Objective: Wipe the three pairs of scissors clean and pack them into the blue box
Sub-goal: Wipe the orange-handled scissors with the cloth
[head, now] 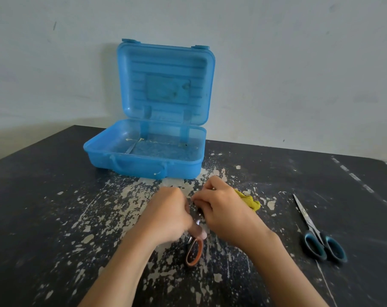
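The blue box stands open at the back of the table, lid upright against the wall, its tray holding only a few crumbs. In front of it my left hand grips a pair of scissors with an orange-brown handle loop sticking out below my thumb. My right hand holds a yellow cloth against the blades, which are mostly hidden between my hands. A second pair of scissors with dark teal handles lies shut on the table to the right. A third pair is not visible.
The black table is worn, with pale chipped patches in the middle. A pale wall rises directly behind the box. The table's right edge runs diagonally at the far right.
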`<move>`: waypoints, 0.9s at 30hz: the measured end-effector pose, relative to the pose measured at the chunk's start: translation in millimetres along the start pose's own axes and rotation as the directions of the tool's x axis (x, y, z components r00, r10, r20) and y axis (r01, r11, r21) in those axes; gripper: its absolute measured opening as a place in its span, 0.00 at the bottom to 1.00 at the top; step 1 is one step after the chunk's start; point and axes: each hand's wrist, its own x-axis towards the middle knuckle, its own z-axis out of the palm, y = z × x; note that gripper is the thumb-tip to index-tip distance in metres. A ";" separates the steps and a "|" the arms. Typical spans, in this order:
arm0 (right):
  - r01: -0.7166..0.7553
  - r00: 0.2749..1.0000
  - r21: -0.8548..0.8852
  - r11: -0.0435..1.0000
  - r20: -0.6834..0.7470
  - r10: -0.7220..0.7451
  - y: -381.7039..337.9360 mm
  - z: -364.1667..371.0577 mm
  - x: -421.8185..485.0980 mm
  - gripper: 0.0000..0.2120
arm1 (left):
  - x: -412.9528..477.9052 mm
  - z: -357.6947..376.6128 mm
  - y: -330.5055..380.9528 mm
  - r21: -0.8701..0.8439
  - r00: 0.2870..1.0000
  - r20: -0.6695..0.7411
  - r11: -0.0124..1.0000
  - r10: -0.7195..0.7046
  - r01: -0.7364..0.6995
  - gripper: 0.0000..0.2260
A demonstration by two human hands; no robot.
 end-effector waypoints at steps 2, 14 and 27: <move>-0.042 0.999 -0.015 0.999 -0.030 0.042 2.0 -1.5 3.8 0.09 | -1.0 0.4 0.5 0.010 1.000 -0.004 1.000 0.017 -0.017 0.19; -0.292 0.830 0.226 0.929 -0.424 0.364 40.2 -16.9 -0.7 0.08 | -1.2 0.0 -5.1 -0.189 0.993 0.108 0.982 0.039 -0.018 0.22; -0.180 0.940 0.113 0.977 -0.275 0.204 47.3 4.2 1.1 0.14 | -2.7 3.1 -2.6 -0.168 0.989 0.108 0.982 0.106 -0.087 0.18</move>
